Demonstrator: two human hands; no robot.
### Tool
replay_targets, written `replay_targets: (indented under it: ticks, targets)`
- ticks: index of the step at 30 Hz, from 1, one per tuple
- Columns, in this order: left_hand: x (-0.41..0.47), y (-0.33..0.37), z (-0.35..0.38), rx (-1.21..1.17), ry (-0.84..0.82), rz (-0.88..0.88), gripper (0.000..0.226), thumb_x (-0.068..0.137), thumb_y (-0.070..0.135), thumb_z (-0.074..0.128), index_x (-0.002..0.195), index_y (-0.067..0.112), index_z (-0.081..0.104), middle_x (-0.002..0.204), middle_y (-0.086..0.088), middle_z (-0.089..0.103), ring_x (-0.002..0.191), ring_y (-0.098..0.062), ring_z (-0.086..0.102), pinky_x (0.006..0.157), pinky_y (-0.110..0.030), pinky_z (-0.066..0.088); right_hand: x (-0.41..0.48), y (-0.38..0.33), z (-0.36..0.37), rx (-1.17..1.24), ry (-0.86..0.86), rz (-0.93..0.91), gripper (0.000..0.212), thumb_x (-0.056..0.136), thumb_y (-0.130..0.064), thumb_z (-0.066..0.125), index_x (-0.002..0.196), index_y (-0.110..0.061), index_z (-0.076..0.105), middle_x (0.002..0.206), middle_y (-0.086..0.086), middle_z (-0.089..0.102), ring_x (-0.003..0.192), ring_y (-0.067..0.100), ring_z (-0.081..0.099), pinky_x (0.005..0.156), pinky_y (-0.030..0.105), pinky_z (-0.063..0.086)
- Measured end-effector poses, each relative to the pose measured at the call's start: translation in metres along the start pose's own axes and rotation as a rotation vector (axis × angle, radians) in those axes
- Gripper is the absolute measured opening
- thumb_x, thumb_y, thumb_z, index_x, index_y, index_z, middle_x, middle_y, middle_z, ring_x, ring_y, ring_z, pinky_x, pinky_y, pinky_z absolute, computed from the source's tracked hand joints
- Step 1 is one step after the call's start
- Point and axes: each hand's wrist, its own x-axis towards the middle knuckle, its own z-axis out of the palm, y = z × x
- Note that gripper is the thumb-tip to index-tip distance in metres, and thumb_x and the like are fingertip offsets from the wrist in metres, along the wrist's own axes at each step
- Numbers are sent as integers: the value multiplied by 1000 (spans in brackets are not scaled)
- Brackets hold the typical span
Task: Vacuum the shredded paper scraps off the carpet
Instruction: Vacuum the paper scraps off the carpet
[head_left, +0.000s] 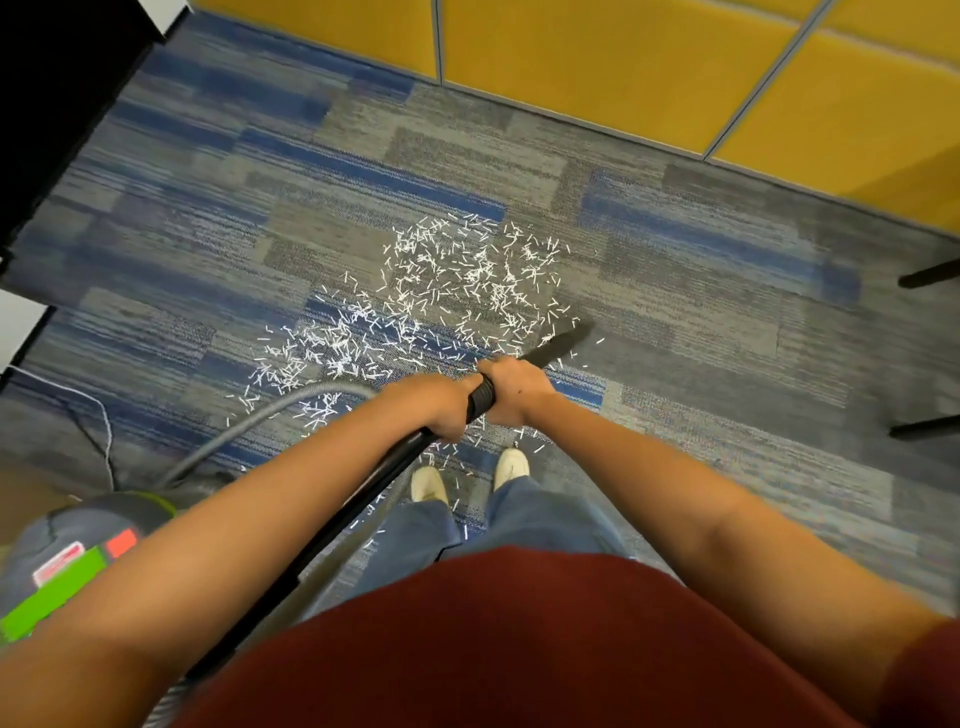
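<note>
1. We stand on a blue-and-grey striped carpet that covers the whole floor in view.
2. Yellow partition panels line its far edge.
3. The shredded paper scraps lie scattered on the carpet ahead of us, thickest mid-floor and thinning toward our feet.
4. The vacuum canister, grey with green and red parts, sits on the floor at our lower left.
5. A grey hose curves from beside the canister across the carpet toward our arms.
6. The black wand slants up from the lower left and passes through both hands.
7. Our left hand has its grip closed round the wand, just behind a ribbed cuff.
8. Our right hand sits just ahead of that cuff, its grip wrapped round the same wand.
9. The black nozzle juts forward from the right hand to the right edge of the scraps. It is too blurred to tell whether it touches the carpet.
10. Our white shoes stand among a few stray scraps.
</note>
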Motion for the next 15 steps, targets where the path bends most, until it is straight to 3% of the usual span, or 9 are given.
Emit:
replay_targets:
  ticks: [3, 9, 15]
  targets:
    - [0, 1, 4, 46, 12, 5, 73, 85, 12, 56, 147, 24, 18, 75, -3, 50, 70, -23, 55, 71, -34, 53, -6, -2, 5, -2, 27, 37, 30, 80, -23, 61, 108, -16, 55, 102, 7, 57, 93, 29, 61, 78, 37, 52]
    - [-1, 1, 11, 67, 7, -7, 71, 85, 13, 59, 146, 25, 24, 78, -3, 50, 63, -17, 53, 62, -30, 48, -14, -5, 13, 44, 30, 78, 27, 79, -19, 60, 105, -15, 56, 85, 1, 51, 86, 27, 62, 73, 36, 53]
    - [-6, -5, 14, 72, -6, 49, 76, 83, 13, 60, 144, 28, 18, 77, -4, 52, 70, -23, 57, 72, -35, 55, -16, -9, 18, 60, 42, 71, 24, 81, -18, 59, 104, -13, 56, 84, 1, 50, 81, 25, 58, 69, 32, 48]
